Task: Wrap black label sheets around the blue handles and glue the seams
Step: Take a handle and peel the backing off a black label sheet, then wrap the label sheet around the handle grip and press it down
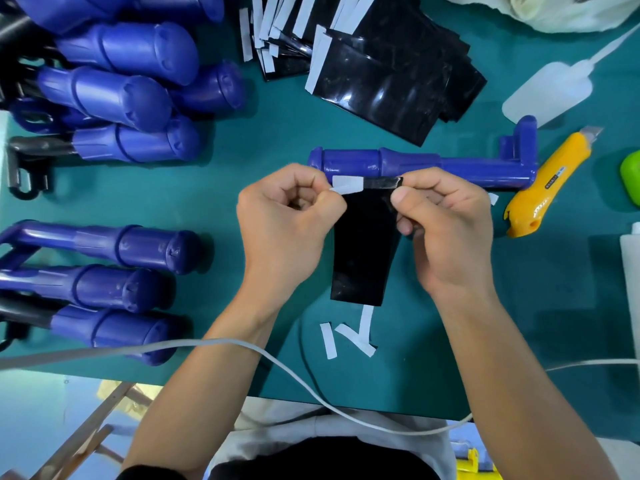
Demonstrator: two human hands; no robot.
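Observation:
I hold a black label sheet (362,247) above the green table, hanging down between both hands. My left hand (287,220) pinches the white backing strip (348,185) at the sheet's top edge, partly peeled off. My right hand (446,223) grips the sheet's top right corner. Just beyond my hands lies one blue handle (415,164) on its side, bare. A stack of black label sheets (391,74) with white strips lies at the back centre.
Piles of blue handles lie at the upper left (121,88) and lower left (114,282). A yellow utility knife (547,181), a glue bottle (550,88) and a white bottle (630,289) sit right. Peeled white strips (349,334) and a white cable (277,362) lie near the front edge.

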